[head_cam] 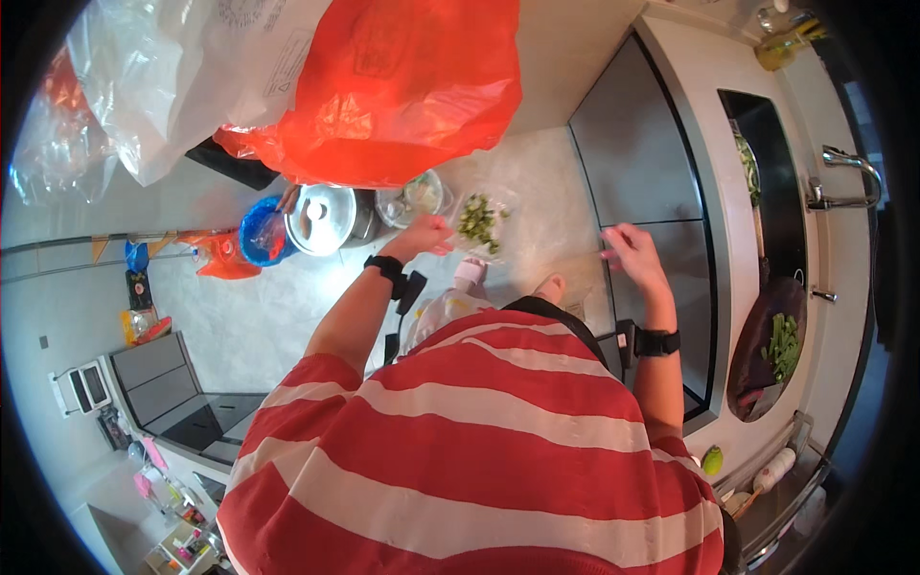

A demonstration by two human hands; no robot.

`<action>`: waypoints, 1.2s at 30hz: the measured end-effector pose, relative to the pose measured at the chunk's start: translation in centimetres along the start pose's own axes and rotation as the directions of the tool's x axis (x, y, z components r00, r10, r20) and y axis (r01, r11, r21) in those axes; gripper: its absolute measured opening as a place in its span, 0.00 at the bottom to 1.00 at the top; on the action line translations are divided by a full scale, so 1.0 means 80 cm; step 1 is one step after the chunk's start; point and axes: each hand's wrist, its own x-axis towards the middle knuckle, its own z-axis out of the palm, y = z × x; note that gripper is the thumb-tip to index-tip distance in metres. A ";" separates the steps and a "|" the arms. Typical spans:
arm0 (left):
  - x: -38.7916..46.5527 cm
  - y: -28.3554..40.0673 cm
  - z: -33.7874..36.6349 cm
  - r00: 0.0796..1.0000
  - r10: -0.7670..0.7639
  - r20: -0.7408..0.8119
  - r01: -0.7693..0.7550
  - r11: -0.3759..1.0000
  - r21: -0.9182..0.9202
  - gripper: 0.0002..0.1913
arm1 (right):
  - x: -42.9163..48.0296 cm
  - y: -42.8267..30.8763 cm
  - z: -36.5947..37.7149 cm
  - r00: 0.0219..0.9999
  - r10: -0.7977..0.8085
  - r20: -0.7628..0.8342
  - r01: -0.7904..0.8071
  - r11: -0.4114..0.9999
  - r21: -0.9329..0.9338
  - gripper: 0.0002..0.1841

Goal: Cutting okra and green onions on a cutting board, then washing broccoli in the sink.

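My left hand [425,237] hangs in the air with its fingers loosely apart and nothing visible in it. Below and beyond it, chopped green vegetables [480,221] lie on a clear plastic sheet or bag on the floor. A clear container [411,198] with pale contents stands just past that hand, partly hidden by a red plastic bag [424,93]. My right hand [631,253] is raised before the grey cabinet doors [650,180], fingers slightly bent and holding nothing that I can see. Both wrists wear black straps.
Left stand a lidded metal pot [321,219] and a blue-lined bin [264,231]. On the right counter are a black sink [780,194], a chrome tap [852,176] and a dark round cutting board [751,345] bearing cut greens [783,346]. A green fruit [712,460] lies nearer me.
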 end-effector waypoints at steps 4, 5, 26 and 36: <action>-0.003 -0.111 -0.060 0.984 -0.172 -0.054 0.158 0.967 -0.200 0.10 | -0.024 0.051 -0.001 0.984 0.178 0.004 -0.177 0.982 -0.072 0.15; -0.001 -0.124 -0.071 0.972 -0.189 -0.142 0.144 0.950 -0.278 0.08 | -0.031 0.059 0.002 0.981 0.193 0.001 -0.192 0.979 -0.068 0.15; 0.120 -0.141 -0.151 0.991 0.067 0.115 -0.133 0.512 0.849 0.09 | -0.090 0.091 -0.022 0.956 0.105 -0.273 -0.153 0.975 -0.162 0.12; 0.153 0.177 0.085 0.983 0.169 0.073 -0.180 0.805 0.565 0.12 | -0.224 0.050 -0.160 0.685 -0.006 -0.728 -0.066 0.995 -0.070 0.12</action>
